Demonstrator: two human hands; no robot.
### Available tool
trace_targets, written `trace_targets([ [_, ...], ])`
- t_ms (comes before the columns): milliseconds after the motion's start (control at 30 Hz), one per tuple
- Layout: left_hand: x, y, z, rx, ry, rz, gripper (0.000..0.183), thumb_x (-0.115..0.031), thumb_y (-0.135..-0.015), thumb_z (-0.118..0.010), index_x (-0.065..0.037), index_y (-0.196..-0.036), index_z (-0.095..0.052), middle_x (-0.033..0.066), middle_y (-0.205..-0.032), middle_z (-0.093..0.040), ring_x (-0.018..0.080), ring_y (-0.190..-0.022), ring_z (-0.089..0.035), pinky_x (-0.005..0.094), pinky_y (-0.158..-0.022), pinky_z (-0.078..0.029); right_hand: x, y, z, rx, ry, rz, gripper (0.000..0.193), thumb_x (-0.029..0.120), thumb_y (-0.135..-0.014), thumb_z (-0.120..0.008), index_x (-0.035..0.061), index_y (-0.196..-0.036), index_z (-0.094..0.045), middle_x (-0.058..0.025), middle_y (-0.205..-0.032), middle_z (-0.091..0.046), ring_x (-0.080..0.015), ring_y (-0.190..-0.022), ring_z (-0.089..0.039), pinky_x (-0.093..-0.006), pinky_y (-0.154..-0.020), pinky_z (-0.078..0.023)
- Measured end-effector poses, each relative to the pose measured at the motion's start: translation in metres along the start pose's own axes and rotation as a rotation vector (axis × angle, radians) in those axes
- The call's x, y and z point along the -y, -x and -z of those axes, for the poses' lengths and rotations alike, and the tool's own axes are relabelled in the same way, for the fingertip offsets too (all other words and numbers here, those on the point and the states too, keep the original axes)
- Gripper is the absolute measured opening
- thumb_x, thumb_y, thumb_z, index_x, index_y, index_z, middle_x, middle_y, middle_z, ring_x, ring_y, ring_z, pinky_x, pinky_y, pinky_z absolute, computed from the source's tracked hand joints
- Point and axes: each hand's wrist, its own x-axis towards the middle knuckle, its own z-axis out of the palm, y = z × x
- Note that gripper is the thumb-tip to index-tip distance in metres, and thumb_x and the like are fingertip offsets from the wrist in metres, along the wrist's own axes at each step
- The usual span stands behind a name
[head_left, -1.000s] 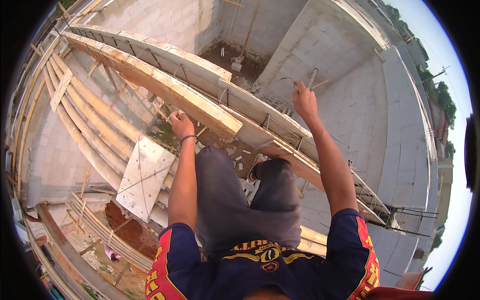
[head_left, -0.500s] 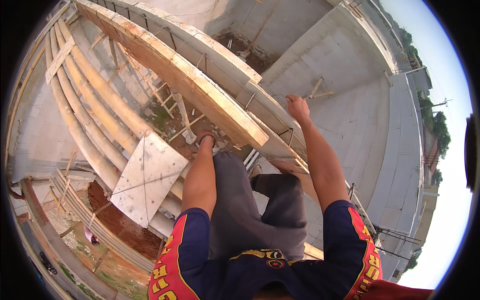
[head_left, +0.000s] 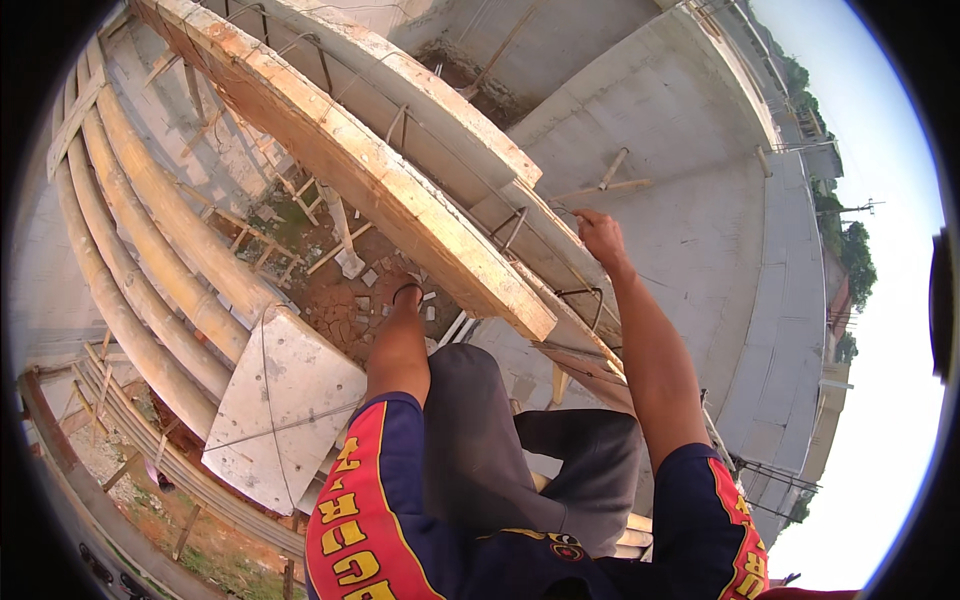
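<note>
My right hand (head_left: 600, 238) is closed in a pinch, with a thin wire at its fingertips. It is just above the right end of a narrow formwork trough made of two long boards. The near board (head_left: 390, 200) is pale wood; the far board (head_left: 430, 95) is greyer. Bent steel stirrups (head_left: 512, 230) stand between them. My left hand (head_left: 404, 278), with a dark band at the wrist, reaches out near the near board. Its fingers blend into the reddish ground below, so their pose is hidden.
Several thick bamboo poles (head_left: 165, 225) run along the left, with a stained white board (head_left: 285, 410) lying across them. Far below are broken blocks and a wooden prop (head_left: 340, 235). Grey block walls (head_left: 690, 190) rise behind. Rebar ends (head_left: 775, 475) stick out at the right.
The view has shifted, so the bamboo and board sit further left. My right hand stays near the trough's end, slightly lower in view. My left forearm has shifted slightly left; my knees have spread apart.
</note>
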Motion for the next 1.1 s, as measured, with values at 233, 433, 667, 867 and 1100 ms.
trace_targets([
  [233, -0.003, -0.028, -0.012, 0.010, -0.032, -0.163, 0.096, -0.034, -0.082, -0.074, -0.026, -0.154, -0.012, 0.0034, -0.160, -0.018, 0.0305, -0.142, -0.030, 0.0517, -0.106, -0.041, -0.006, -0.006, 0.006, 0.035, -0.067, 0.049, 0.028, 0.018, -0.092, -0.054, 0.0091, -0.114, -0.070, -0.0077, -0.066, -0.060, -0.0178, -0.064, -0.059, -0.0335, -0.066, -0.048],
  [433, -0.010, -0.059, -0.049, -0.009, -0.129, -0.440, 0.073, -0.043, -0.081, -0.074, -0.023, -0.140, -0.038, 0.0052, -0.148, -0.038, 0.0302, -0.133, -0.041, 0.0488, -0.099, -0.045, -0.020, -0.024, 0.023, 0.117, -0.142, 0.027, 0.028, 0.018, -0.095, -0.052, 0.0055, -0.114, -0.069, -0.0029, -0.064, -0.056, -0.0108, -0.063, -0.053, -0.0290, -0.063, -0.045],
  [667, -0.020, -0.042, -0.044, 0.483, -0.378, -0.422, 0.047, -0.040, -0.086, -0.070, -0.012, -0.122, -0.056, 0.0094, -0.122, -0.057, 0.0265, -0.109, -0.055, 0.0453, -0.086, -0.050, -0.030, -0.038, 0.025, 0.065, -0.120, 0.016, 0.029, 0.020, -0.098, -0.051, 0.0044, -0.117, -0.067, -0.0003, -0.067, -0.054, -0.0090, -0.059, -0.047, -0.0275, -0.056, -0.041],
  [867, -0.019, 0.001, -0.014, 0.857, -0.421, -0.261, 0.034, -0.037, -0.090, -0.067, -0.005, -0.103, -0.065, 0.0114, -0.097, -0.067, 0.0229, -0.088, -0.064, 0.0433, -0.076, -0.053, -0.013, -0.028, 0.025, -0.106, 0.156, -0.101, 0.024, 0.025, -0.089, -0.060, 0.0089, -0.102, -0.073, -0.0101, -0.079, -0.068, -0.0252, -0.076, -0.064, -0.0392, -0.071, -0.050],
  [1100, -0.023, 0.032, 0.020, 1.014, -0.283, -0.126, 0.041, -0.038, -0.097, -0.056, -0.006, -0.072, -0.063, 0.0062, -0.063, -0.062, 0.0183, -0.060, -0.058, 0.0405, -0.064, -0.050, 0.045, -0.012, 0.076, 0.254, 0.625, 0.068, 0.021, 0.020, -0.083, -0.065, 0.0086, -0.098, -0.074, -0.0134, -0.095, -0.072, -0.0337, -0.091, -0.069, -0.0445, -0.077, -0.054],
])
